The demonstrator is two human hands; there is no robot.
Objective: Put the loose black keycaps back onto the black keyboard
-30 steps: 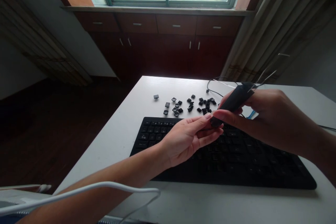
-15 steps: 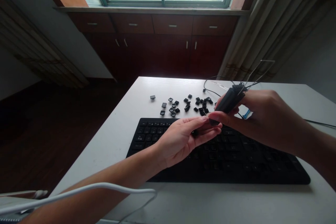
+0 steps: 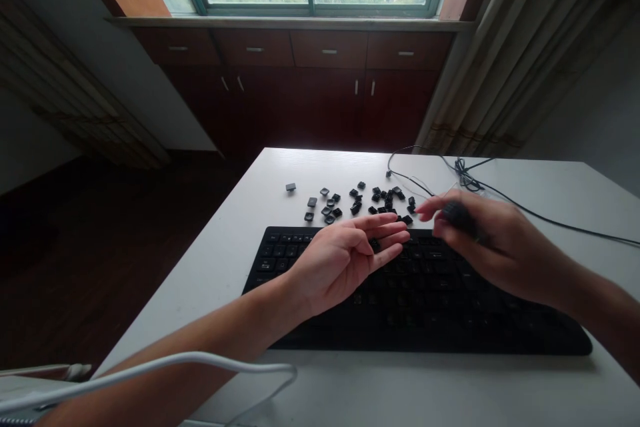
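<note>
My left hand hovers palm up over the black keyboard, fingers stretched out and nothing visible in it. My right hand is blurred by motion above the keyboard's upper right part, curled around a dark keycap puller tool. Several loose black keycaps lie scattered on the white table just beyond the keyboard.
A black cable loops across the table's far right side. A white cable arcs over the near left edge. Dark wooden cabinets stand below the window beyond the table, and a curtain hangs at the right.
My right hand has dropped and swung to the right with the tool, away from my left fingers. My left hand has opened wider. The tool's wire prongs no longer stick up.
</note>
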